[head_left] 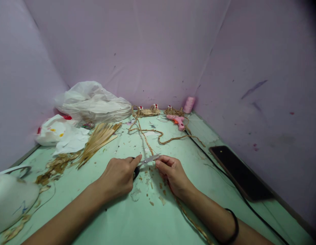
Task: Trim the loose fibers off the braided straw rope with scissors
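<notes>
Your left hand (119, 173) is curled round the black-handled, silver-bladed scissors (149, 159) at centre frame. Your right hand (174, 172) pinches thumb to forefinger beside the blade tips, apparently on the tan twisted-fibre cord (185, 215) running below it to the lower right edge; the exact bit pinched is too small to tell. For a clean trim, hold that pinch taut, fingertips clear of the points. Another tan cord length (147, 142) reaches the blades from upper centre, so check it isn't caught. The pink plastic glue gun (178, 121), upper right of centre, lies well apart.
</notes>
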Available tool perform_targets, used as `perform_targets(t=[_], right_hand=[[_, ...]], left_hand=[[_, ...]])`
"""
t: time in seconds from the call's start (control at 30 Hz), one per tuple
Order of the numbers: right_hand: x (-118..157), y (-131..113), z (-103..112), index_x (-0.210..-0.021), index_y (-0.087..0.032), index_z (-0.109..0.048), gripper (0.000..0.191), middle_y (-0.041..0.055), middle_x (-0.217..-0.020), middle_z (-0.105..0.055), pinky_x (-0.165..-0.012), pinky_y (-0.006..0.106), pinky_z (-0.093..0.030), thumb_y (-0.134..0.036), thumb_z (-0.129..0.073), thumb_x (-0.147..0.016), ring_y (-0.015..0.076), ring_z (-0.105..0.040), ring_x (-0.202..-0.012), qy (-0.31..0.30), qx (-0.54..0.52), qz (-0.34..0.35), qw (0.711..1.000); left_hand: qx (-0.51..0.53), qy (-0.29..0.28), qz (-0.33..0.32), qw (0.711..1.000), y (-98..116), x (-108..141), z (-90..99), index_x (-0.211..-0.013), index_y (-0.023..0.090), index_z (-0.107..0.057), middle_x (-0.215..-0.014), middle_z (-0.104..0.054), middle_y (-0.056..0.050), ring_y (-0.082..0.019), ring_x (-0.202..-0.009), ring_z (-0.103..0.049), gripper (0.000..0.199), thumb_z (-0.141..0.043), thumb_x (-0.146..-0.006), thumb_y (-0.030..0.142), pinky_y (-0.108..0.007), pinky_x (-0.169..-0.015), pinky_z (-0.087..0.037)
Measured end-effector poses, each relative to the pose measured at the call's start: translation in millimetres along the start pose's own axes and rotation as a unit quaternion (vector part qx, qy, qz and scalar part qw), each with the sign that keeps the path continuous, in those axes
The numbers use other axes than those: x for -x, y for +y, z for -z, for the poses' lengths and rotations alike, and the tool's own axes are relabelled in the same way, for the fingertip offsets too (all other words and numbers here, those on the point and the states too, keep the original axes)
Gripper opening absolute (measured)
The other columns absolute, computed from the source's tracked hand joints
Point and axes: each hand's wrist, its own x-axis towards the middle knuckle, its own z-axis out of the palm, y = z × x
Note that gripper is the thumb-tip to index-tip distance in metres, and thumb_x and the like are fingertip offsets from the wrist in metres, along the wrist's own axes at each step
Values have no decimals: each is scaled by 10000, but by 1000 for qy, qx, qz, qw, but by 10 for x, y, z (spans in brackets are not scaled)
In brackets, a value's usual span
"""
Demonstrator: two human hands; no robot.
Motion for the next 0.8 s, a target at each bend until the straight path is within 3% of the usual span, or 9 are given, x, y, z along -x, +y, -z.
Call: perform_targets(t=[0.2, 0.3, 0.4, 0.47, 0.6, 0.67, 0.8], right_hand=[[-20, -3, 0, -760, -126, -645, 213, -74, -463, -381, -394, 220, -123, -270, -673, -605, 36, -223, -395, 6, -44, -17, 999], [-29, -1, -1, -765, -130, -654, 203, -45, -523, -464, -408, 210, -200, -240, -663, -595, 46, -313, -420, 2, -67, -20, 998], [-36, 3, 2, -703, -136, -648, 148, -8, -581, -538, -472, 216, -298, -190, -644, -566, 76, -426, -498, 10, -65, -18, 998], [-42, 1, 6, -681, -137, -646, 139, -13, -561, -526, -454, 208, -274, -153, -614, -546, 67, -397, -480, 12, -66, -25, 997], [-53, -33, 4, -808, -162, -673, 338, -22, -607, -514, -381, 199, -117, -104, -538, -503, 47, -293, -438, 16, -74, -49, 996], [-52, -59, -3, -857, -164, -676, 396, -12, -646, -531, -376, 198, -97, -103, -528, -495, 48, -294, -443, 22, -68, -59, 996], [-39, -87, -8, -844, -145, -682, 265, 16, -697, -581, -370, 192, -133, -247, -610, -610, 46, -310, -447, 33, -37, -46, 998]], left_hand=[[202, 51, 33, 977, -58, -30, 16, -1118, 256, -546, -841, -662, -7, -171, -761, -595, 467, -432, -685, 123, -244, -668, -427], [347, 112, 110, 925, -118, -64, -37, -1074, 176, -575, -711, -632, -1, -137, -634, -561, 387, -484, -698, 198, -219, -598, -424], [455, 130, 158, 867, -136, -84, -106, -1079, 92, -559, -648, -596, -11, -128, -583, -531, 433, -545, -683, 266, -214, -547, -414], [475, 127, 166, 855, -127, -90, -151, -1090, 83, -556, -674, -603, -19, -130, -602, -536, 460, -563, -672, 275, -211, -548, -416], [447, 132, 163, 870, -108, -98, -225, -1069, 108, -582, -742, -618, -23, -129, -647, -544, 431, -570, -668, 263, -211, -584, -430], [445, 141, 165, 869, -101, -94, -244, -1049, 113, -590, -742, -618, -22, -127, -650, -545, 408, -571, -668, 258, -212, -591, -436], [504, 163, 183, 828, -70, -93, -210, -993, 110, -584, -661, -593, -7, -117, -584, -537, 386, -607, -642, 268, -208, -535, -430]])
